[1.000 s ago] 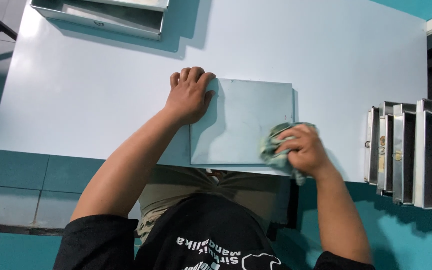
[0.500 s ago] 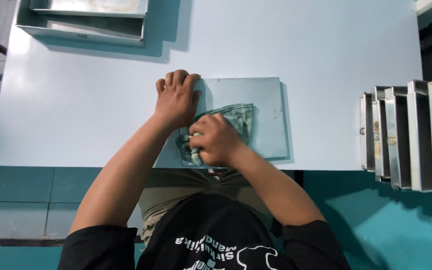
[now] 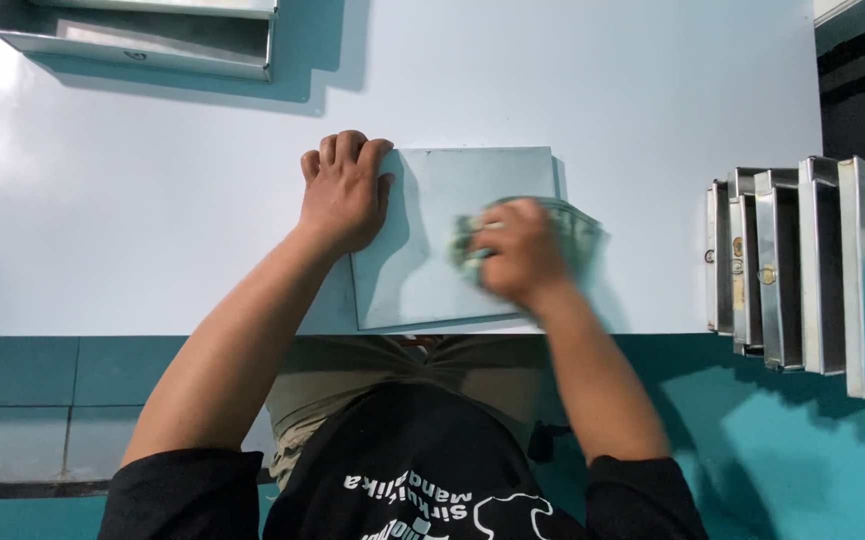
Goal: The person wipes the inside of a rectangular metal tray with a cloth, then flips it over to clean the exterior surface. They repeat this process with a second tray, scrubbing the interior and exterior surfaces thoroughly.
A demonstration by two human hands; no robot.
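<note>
pale blue-white surface, matte, seen from straight above; its near edge runs across the frame, and below it is a teal tiled floor. dark gap at the top right corner, can't tell what's in it. far left on the surface sits a long open metal tray, rectangular, shiny rim, casting a shadow toward the near side. off the right edge of the surface stands a row of metal trays on edge, packed side by side, touching, overhanging the teal floor. the flat metal sheet lies near the middle of the near edge, square-ish, dull grey, its lower edge just over the lip of the surface. it looks flat and even, with a soft sheen and a shadow from the arm on its left part. left hand lies palm down on the sheet's upper left corner, fingers stretched out and close together, tips over the far edge of the sheet, pressing flat, not gripping. right hand is motion-blurred over the right half of the sheet, fingers curled in and clenched around a crumpled greenish cloth that shows past the knuckles and touches the sheet. person wears a black shirt with white print and khaki trousers.
</note>
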